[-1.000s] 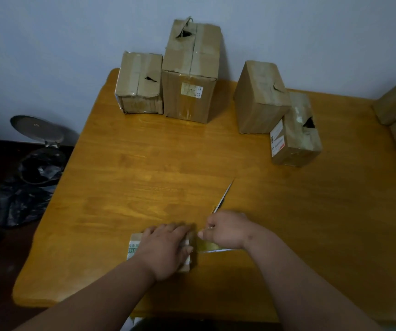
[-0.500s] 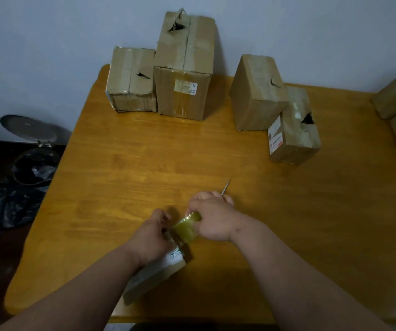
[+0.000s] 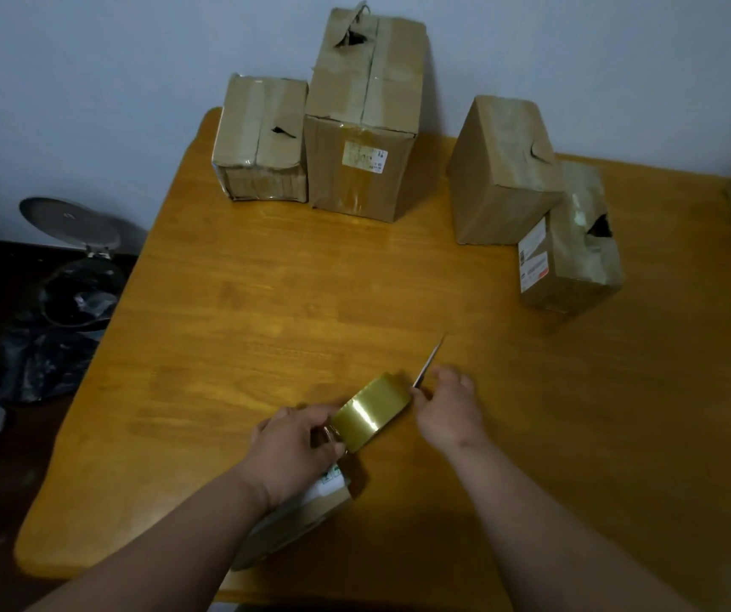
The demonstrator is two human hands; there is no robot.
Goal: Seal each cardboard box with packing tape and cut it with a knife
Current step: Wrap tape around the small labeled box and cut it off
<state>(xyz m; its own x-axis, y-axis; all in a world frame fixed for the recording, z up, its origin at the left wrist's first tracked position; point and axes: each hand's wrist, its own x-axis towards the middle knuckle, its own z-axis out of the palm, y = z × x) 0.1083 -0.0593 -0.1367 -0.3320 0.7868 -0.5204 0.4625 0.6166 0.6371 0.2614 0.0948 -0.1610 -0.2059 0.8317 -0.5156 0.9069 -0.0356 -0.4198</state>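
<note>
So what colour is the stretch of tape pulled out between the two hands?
Glossy yellowish-gold, translucent tape, clearest in the head view.

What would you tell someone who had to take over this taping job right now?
Left hand holds the strip of packing tape over the small box at the table's near edge. Right hand grips the knife, blade at the tape's far end.
Done: tape pulled out.
Left: cut it, press it down, then tape the torn boxes at the back, such as the tall box.
</note>
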